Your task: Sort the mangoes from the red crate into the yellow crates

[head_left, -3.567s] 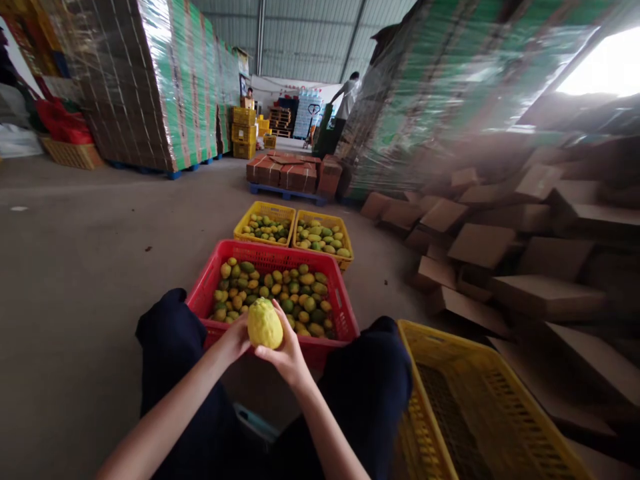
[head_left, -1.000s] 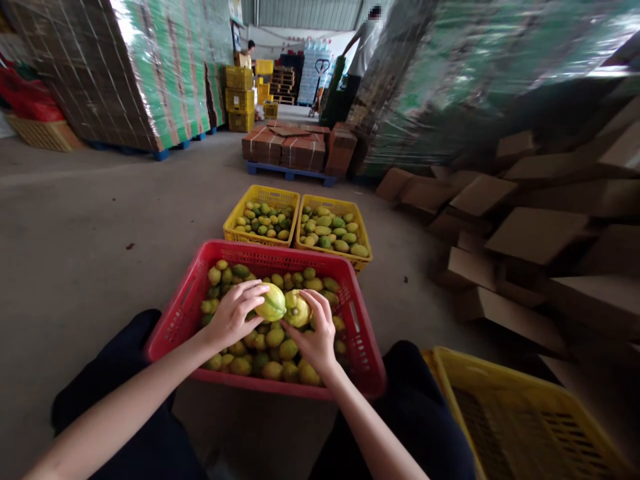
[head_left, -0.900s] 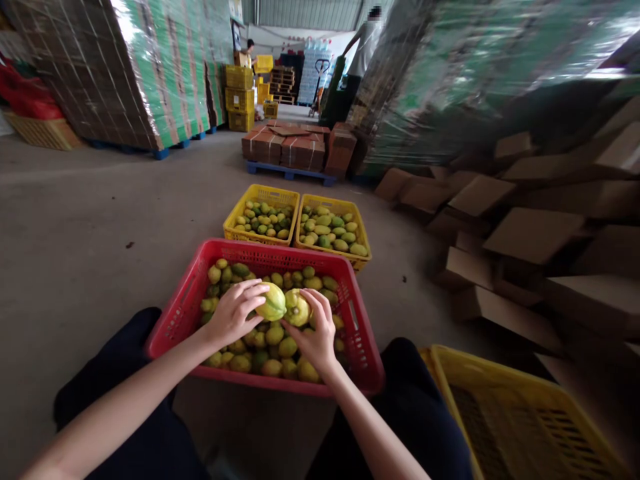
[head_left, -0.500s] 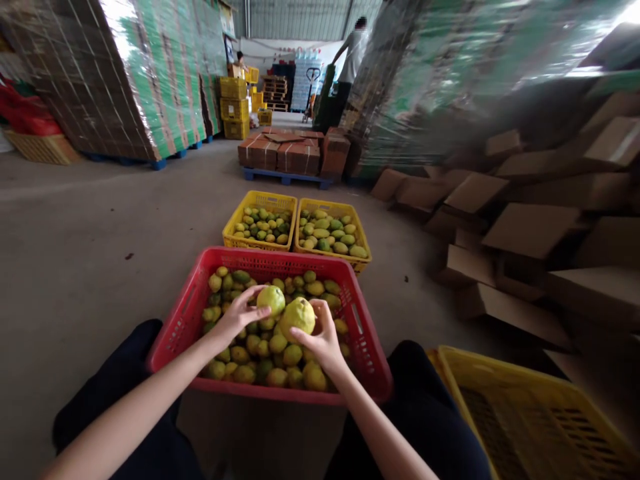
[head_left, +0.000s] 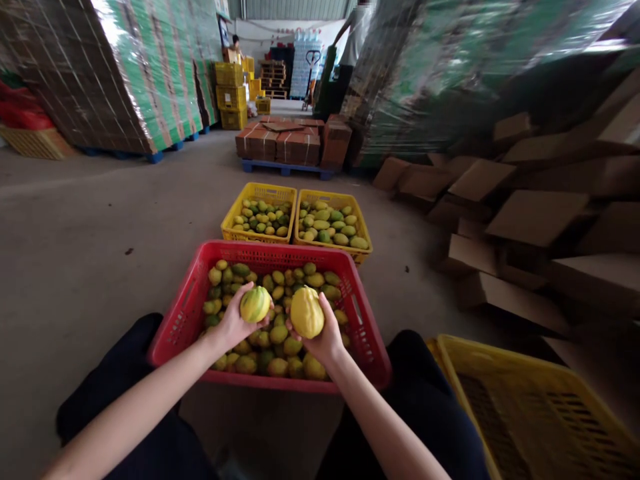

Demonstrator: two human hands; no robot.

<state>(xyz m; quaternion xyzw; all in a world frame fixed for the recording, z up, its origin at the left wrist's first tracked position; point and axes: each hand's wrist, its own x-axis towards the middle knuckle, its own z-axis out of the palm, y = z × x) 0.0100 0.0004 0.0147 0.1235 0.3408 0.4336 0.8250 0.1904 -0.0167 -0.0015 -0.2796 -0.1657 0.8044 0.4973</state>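
Observation:
My left hand [head_left: 233, 325] is closed around a round lemon [head_left: 255, 305], yellow with green streaks. In my right hand [head_left: 329, 340] sits a larger, knobbly yellow lemon [head_left: 307, 313], its ribbed side facing up. Both fruits are held a little apart over a red plastic crate [head_left: 371, 339] that stands between my knees. Many yellow and green lemons [head_left: 277, 367] lie in this crate, partly hidden beneath my hands and forearms.
Beyond the red crate stand a left yellow crate [head_left: 228, 223] and a right yellow crate [head_left: 364, 233], both holding lemons. Another yellow crate [head_left: 505, 357] is by my right knee. Cardboard boxes [head_left: 537, 217] are heaped at right. A pallet of flattened cartons [head_left: 297, 143] and a person [head_left: 356, 40] are farther back.
Both hands have turned palm-up beneath their lemons and moved slightly apart. The lemons have rotated, showing other sides. The view has tilted down a little.

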